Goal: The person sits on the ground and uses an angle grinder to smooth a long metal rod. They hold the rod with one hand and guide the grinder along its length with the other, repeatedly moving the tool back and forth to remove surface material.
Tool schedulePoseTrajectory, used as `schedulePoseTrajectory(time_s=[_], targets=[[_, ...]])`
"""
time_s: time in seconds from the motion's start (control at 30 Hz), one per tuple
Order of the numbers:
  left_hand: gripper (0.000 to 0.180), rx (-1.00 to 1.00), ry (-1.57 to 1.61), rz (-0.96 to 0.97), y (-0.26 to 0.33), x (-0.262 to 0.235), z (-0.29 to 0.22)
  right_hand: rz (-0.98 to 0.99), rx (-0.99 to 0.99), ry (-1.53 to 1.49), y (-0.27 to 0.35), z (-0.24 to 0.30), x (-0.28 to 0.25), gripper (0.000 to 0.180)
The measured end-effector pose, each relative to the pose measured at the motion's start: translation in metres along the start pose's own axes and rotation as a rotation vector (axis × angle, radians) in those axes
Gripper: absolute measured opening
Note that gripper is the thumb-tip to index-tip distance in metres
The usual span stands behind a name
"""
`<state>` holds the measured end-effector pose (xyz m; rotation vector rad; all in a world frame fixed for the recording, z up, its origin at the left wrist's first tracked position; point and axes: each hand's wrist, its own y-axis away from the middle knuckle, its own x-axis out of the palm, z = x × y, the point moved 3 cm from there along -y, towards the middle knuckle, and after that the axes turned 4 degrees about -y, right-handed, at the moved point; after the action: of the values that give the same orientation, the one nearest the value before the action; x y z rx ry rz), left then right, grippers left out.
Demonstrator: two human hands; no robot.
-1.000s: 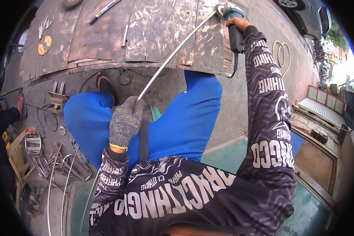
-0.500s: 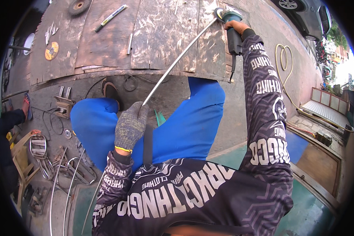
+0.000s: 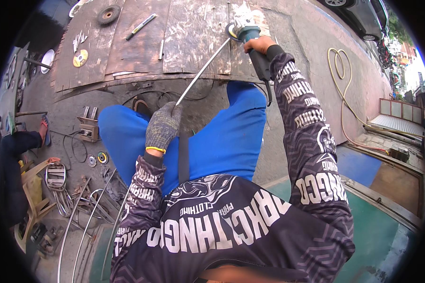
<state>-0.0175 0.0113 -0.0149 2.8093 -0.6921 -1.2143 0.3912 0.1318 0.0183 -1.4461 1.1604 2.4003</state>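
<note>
My left hand [image 3: 163, 126], in a grey knitted glove with a yellow cuff, is closed around a thin shiny metal rod [image 3: 202, 71]. The rod slants up and right from the fist over the edge of a worn wooden work surface [image 3: 184, 52]. Bare-fingered, my right hand [image 3: 259, 45] grips an angle grinder [image 3: 259, 65] with a teal head and dark body. The grinder's disc [image 3: 231, 31] meets the rod's far end; whether they actually touch is hard to tell. Below my left fist, the rod's course is hidden by my arm.
On the wood lie a marker [image 3: 141, 27], a black wheel [image 3: 108, 15], a yellow disc [image 3: 80, 58] and a short metal piece [image 3: 161, 49]. Bent metal frames [image 3: 56, 177] and long rods [image 3: 78, 219] are at lower left. Another person's foot [image 3: 44, 130] shows at left. A hose [image 3: 343, 89] loops at right.
The grinder and my right hand have shifted left over the wood and nearer to me, with the rod's end. My left hand has moved a little forward. The view has shifted too.
</note>
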Motion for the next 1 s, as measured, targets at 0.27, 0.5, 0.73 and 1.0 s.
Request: schedulePoseTrajectory(time_s=[0.27,0.5,0.73,1.0], targets=[[0.038,0.023,-0.058,-0.072,-0.022,0.002,0.011,-0.022,-0.158,-0.022,0.045,0.029,0.039,0.073],[0.048,-0.099,-0.082,0.056,-0.034,-0.005,0.015,0.028,-0.165,-0.092,0.066,0.046,0.075,0.064],[0.040,-0.047,-0.102,-0.005,-0.033,0.001,0.020,0.084,-0.169,-0.166,0.099,0.056,0.099,0.065],[0.035,-0.060,-0.085,-0.041,-0.014,-0.021,0.010,0.061,-0.269,-0.136,0.153,0.075,0.094,0.061]])
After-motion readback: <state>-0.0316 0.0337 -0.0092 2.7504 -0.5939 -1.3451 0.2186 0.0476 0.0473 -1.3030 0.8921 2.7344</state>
